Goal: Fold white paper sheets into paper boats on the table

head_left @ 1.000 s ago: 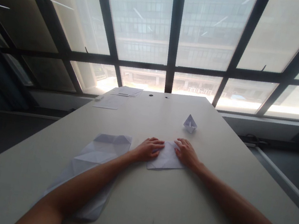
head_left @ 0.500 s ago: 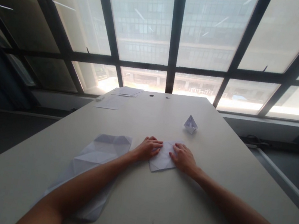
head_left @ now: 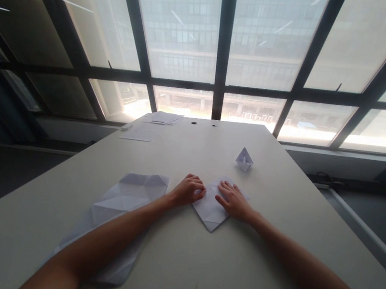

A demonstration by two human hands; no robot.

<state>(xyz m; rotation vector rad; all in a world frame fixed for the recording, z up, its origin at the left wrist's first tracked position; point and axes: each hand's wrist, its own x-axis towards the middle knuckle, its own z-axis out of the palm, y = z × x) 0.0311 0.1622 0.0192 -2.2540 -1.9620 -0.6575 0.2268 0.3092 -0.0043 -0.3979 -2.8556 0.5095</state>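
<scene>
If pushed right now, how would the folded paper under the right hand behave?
The folded paper would likely slide rather than roll, as it lies flat on the table. Being thin, it seems light; its visible folds probably stiffen it somewhat.

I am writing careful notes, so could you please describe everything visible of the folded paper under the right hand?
The folded paper is white and lies flat on the table, turned like a diamond, one corner pointing at the viewer. A crease or fold line crosses near that corner. The left hand touches its left side; the right hand lies spread over its right part, hiding some.
</scene>
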